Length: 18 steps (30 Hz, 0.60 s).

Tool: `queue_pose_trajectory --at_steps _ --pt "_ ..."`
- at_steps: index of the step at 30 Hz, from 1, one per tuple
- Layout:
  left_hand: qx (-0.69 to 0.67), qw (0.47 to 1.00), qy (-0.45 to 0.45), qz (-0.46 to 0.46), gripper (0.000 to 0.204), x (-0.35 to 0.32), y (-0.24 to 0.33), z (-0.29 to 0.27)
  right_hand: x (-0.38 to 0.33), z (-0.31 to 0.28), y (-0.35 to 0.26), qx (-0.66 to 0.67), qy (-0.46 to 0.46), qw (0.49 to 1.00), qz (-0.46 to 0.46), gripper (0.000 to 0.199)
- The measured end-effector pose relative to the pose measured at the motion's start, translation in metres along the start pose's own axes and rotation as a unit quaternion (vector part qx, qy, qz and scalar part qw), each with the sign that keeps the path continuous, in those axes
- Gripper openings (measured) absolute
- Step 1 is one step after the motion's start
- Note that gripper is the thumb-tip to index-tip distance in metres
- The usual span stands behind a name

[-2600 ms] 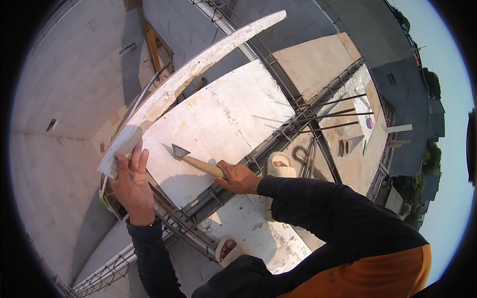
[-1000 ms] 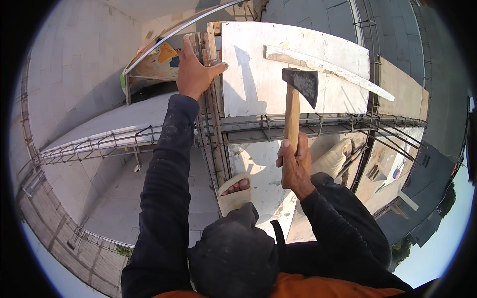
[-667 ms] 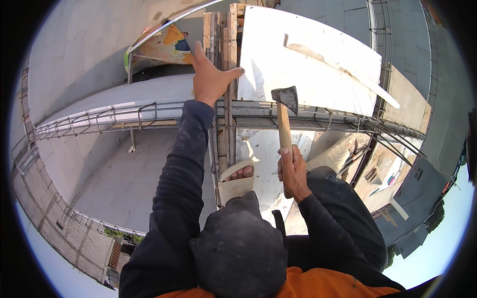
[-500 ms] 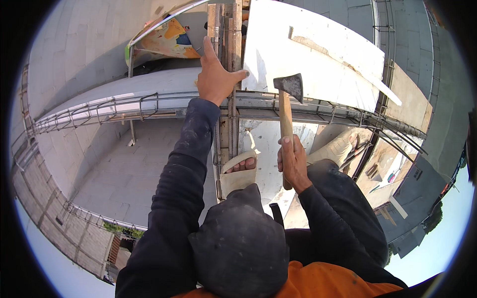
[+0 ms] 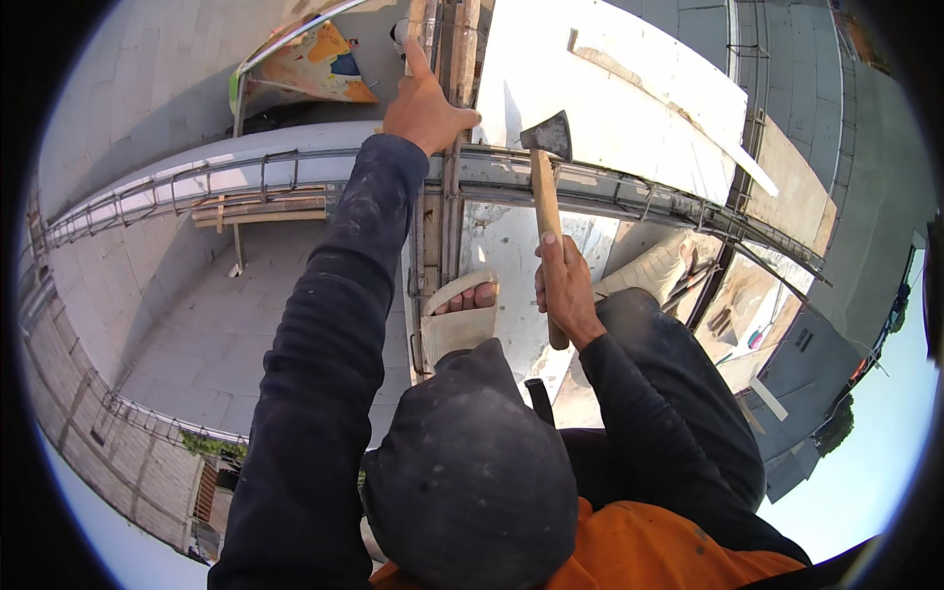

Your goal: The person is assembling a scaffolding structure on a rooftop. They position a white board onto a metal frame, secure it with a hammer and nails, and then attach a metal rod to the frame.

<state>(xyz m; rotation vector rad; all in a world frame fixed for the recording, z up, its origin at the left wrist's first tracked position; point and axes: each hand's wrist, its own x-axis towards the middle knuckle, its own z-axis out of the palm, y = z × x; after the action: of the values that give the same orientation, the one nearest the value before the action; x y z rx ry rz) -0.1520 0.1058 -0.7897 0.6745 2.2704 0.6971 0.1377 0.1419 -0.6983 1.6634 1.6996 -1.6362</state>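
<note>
Hatchet [image 5: 544, 197] with a dark grey wedge head and pale wooden handle stands upright near centre, head at twelve o'clock over a steel rebar frame [image 5: 629, 192]. Right hand [image 5: 563, 287] has its grip wrapped fully around the lower handle. Left hand [image 5: 425, 103], at eleven o'clock, presses against an upright wooden plank [image 5: 462, 49], fingers loosely curled and holding nothing.

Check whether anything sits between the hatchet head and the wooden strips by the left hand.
Nothing visible does. The hatchet, gripped by the right hand, hangs just right of the wooden strips where the left hand rests; only open gap lies between.
</note>
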Motion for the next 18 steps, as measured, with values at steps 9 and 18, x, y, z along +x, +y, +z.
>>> queue_pose_trajectory --at_steps 9,18 --pt "0.017 1.000 0.005 0.015 0.136 0.002 -0.009 0.006 -0.014 -0.010 -0.037 0.016 0.019 0.997 -0.079 0.060" --pt "0.042 0.998 0.028 0.035 0.134 0.005 -0.005 0.007 0.005 0.011 0.006 0.018 0.013 1.000 0.004 0.063"
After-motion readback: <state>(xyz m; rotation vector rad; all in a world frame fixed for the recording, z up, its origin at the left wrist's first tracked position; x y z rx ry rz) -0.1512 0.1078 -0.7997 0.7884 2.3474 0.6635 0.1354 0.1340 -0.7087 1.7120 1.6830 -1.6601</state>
